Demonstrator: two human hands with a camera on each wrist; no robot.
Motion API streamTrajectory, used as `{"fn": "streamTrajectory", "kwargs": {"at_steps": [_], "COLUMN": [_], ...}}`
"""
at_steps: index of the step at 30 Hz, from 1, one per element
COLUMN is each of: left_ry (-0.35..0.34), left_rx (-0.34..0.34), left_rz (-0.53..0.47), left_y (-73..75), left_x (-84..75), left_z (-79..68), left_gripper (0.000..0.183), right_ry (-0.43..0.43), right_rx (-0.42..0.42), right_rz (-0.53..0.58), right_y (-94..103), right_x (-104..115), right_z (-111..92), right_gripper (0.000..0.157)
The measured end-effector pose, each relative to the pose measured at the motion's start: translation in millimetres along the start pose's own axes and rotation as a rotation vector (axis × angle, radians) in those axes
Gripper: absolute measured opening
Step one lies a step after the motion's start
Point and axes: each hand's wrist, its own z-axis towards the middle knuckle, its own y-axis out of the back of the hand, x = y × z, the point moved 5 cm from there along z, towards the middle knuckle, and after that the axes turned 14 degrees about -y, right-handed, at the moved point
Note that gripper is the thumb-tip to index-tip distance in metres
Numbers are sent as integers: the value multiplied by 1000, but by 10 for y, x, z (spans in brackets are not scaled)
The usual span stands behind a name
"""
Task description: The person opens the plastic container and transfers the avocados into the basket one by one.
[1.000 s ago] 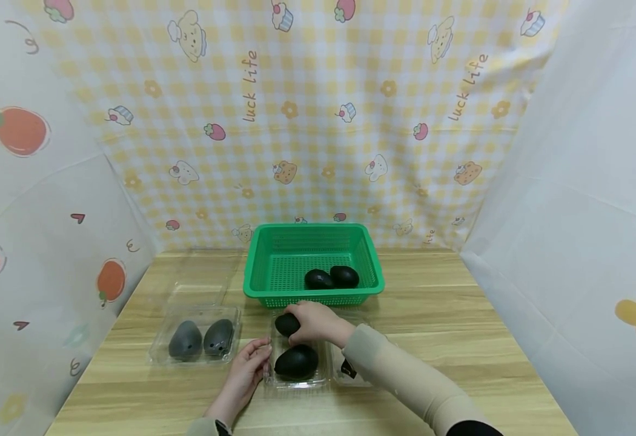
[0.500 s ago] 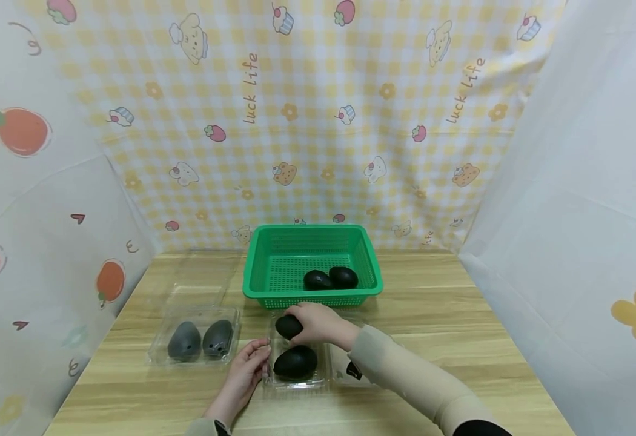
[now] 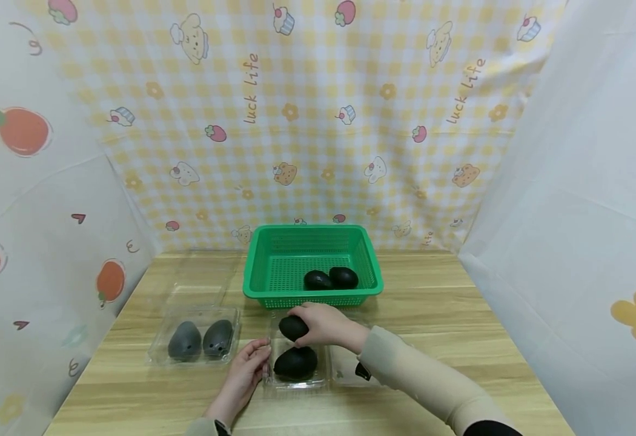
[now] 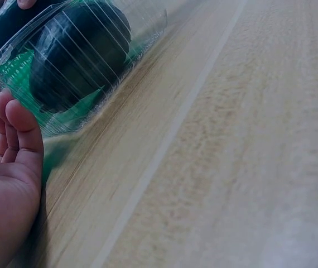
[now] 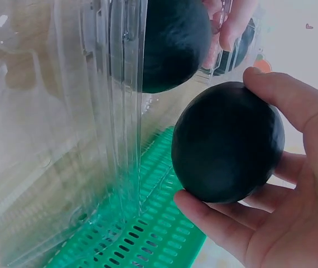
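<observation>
My right hand (image 3: 323, 327) grips a dark avocado (image 5: 229, 142) between thumb and fingers, at the far end of an open clear plastic clamshell box (image 3: 318, 383). A second avocado (image 3: 296, 363) lies in the near half of that box. At the box's left side, my left hand (image 3: 249, 366) pinches its edge between thumb and fingertips; the left wrist view shows the fingers (image 4: 22, 120) right at the clear wall. The box's lid (image 3: 345, 369) lies folded out to the right, partly hidden under my right forearm.
Behind the box stands a green plastic basket (image 3: 314, 230) with two avocados (image 3: 343, 278) inside. Another clear box (image 3: 156, 351) with two avocados (image 3: 185, 342) sits to the left. Clear empty plastic (image 3: 198, 293) lies behind it. Patterned cloth (image 3: 318, 151) rises at the table's back.
My right hand and the avocado in it have shifted slightly to the right, and the right sleeve has moved right too. My left hand has stayed at the box's edge.
</observation>
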Motion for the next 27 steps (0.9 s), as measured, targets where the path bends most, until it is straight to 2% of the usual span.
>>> {"fn": "streamTrajectory", "kwargs": {"at_steps": [14, 21, 27], "left_ry": [-18, -16, -13], "left_rx": [2, 9, -1], "left_rz": [-9, -3, -6], "left_y": [-2, -7, -2], "left_x": [5, -1, 14], "left_z": [2, 4, 9], "left_gripper": [22, 29, 25], "right_ry": [1, 7, 24], "right_rx": [2, -1, -7], "right_rz": [16, 20, 29], "right_y": [59, 102, 160], "right_x": [-70, -71, -61], "right_z": [-73, -80, -86], "right_gripper": [59, 59, 56]}}
